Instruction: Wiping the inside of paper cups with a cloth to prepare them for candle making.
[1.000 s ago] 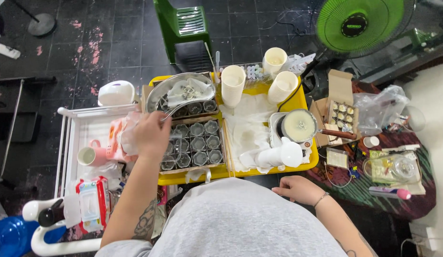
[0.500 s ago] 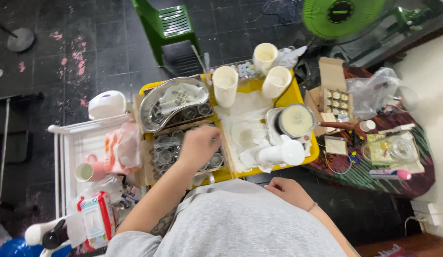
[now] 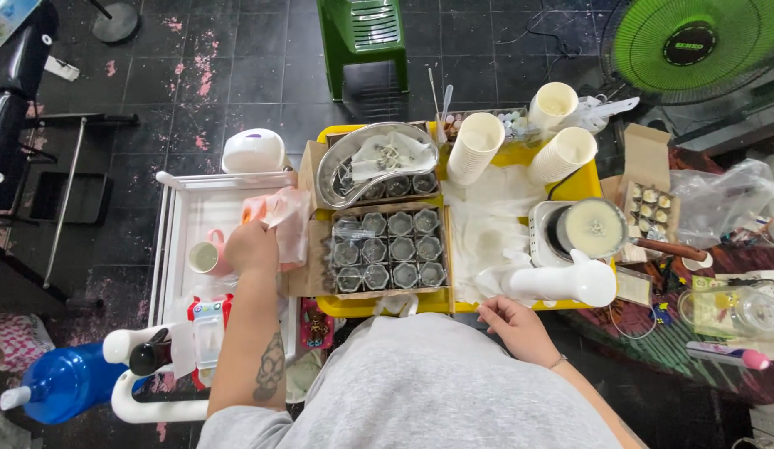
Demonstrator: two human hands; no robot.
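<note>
The left hand (image 3: 252,247) has moved off the moulds (image 3: 389,250) and now pinches a pink bag (image 3: 281,218).

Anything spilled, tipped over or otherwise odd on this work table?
A white jug lies on its side at the yellow tray's front edge, by the right hand. The white cloth under it looks stained and rumpled. Nothing visibly spilled.

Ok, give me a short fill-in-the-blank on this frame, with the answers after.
1. The left hand rests on a pink ____ on the white cart.
2. The right hand lies at the near edge of the ____ tray.
3. The small metal cups sit in a ____ box.
4. The fan is ____.

Answers: bag; yellow; cardboard; green
</note>
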